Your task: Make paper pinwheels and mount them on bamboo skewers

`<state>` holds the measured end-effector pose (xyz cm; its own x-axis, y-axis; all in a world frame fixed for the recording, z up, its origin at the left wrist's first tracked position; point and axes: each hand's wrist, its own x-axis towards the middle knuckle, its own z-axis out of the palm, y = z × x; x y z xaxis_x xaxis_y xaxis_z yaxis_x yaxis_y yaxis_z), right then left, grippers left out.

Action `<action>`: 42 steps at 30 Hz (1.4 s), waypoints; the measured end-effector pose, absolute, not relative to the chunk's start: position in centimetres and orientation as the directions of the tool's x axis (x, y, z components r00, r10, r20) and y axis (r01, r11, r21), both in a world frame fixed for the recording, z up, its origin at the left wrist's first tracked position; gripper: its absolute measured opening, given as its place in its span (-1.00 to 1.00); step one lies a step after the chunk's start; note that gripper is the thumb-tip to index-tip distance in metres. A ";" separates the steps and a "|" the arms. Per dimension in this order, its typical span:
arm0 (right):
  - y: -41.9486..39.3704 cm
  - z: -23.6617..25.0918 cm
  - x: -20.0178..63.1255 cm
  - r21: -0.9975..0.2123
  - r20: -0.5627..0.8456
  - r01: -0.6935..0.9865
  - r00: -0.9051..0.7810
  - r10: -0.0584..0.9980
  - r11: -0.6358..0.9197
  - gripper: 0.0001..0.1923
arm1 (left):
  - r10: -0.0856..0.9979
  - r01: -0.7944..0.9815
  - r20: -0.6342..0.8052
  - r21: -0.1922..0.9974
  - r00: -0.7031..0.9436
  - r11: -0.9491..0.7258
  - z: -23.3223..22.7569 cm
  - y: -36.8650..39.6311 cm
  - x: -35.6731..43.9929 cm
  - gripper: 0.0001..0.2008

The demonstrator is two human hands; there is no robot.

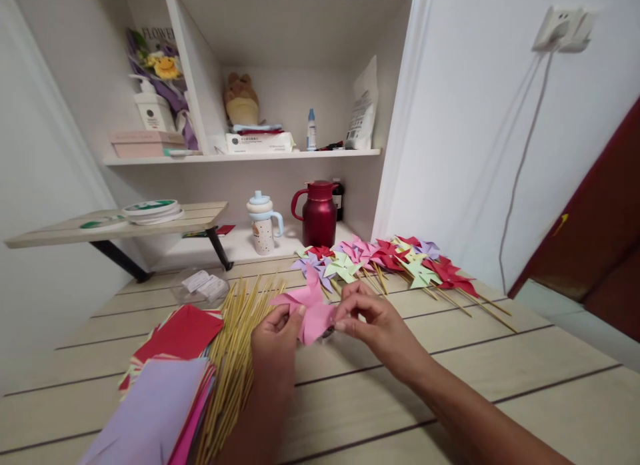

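Note:
A pink paper pinwheel is up in front of me over the table. My left hand pinches it at its left side between thumb and fingers. On its right side, the fingertips of my right hand are pinched together close to the paper; whatever they hold is too small to make out. A small dark item, partly hidden, shows just under the pinwheel's right edge. Left of my left hand lies a bundle of thin yellow sticks, beside stacks of red paper and lilac paper.
Several finished pinwheels on sticks lie along the table's back right. A clear container sits at the back left, near a small raised wooden stand. Behind are a red jug, a cup and shelves.

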<state>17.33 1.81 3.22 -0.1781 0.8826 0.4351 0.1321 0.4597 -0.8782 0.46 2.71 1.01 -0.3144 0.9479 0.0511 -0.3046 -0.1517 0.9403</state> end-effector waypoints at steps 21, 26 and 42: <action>2.5 -0.3 17.6 -0.797 0.077 0.431 -0.623 0.778 0.424 -0.91 | 0.940 -0.368 -0.010 0.922 -0.340 -0.123 -1.3 3.7 -0.3 -0.76; 2.6 0.2 18.3 -0.922 -0.038 0.335 -0.576 0.816 0.193 -0.94 | 0.944 -0.399 -0.031 0.911 -0.329 -0.109 -1.6 3.9 -0.3 -0.74; 3.5 1.7 19.1 -0.970 0.244 -0.011 -0.099 0.965 0.244 -0.79 | 0.976 -0.498 -0.072 0.866 -0.205 -0.040 -0.9 2.9 0.8 -0.74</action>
